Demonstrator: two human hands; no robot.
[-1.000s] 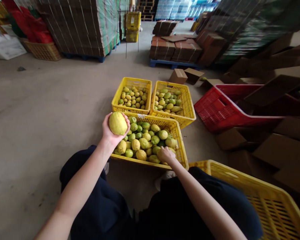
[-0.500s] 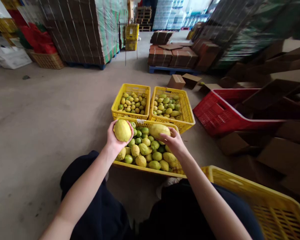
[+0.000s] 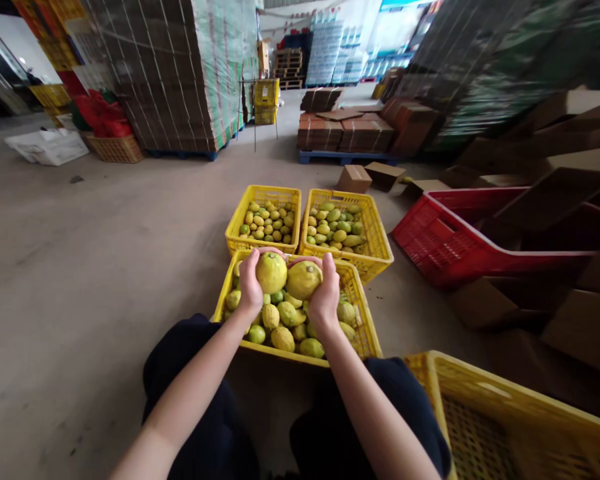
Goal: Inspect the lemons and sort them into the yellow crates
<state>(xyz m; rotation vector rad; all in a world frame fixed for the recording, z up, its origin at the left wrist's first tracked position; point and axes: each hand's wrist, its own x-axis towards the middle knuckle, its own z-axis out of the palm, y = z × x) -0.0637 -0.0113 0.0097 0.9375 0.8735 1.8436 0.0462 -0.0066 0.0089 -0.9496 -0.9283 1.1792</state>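
Observation:
My left hand [image 3: 253,283] is closed around a round yellow-green fruit [image 3: 271,272], with the thumb along its left side. A second, somewhat lumpy yellow-green fruit [image 3: 304,280] sits in my right hand [image 3: 326,293], its brownish stem end turned toward me. The two fruits are held side by side, nearly touching, above the near yellow crate [image 3: 367,327]. More green and yellow fruits [image 3: 283,339] of varied size lie in that crate, partly hidden by my hands and forearms. I cannot make out the exact kind of fruit.
Behind the near crate stand a left yellow crate [image 3: 237,230] and a right yellow crate [image 3: 380,243], both holding similar fruit. A red crate [image 3: 425,250] with cardboard is at right. Another yellow crate [image 3: 480,377] stands by my right leg. Wrapped pallet stacks [image 3: 165,73] rise beyond.
Both hands have moved inward and now hold their fruits together. The right fruit has turned from lying lengthwise to showing its stem end. The view has tilted up slightly.

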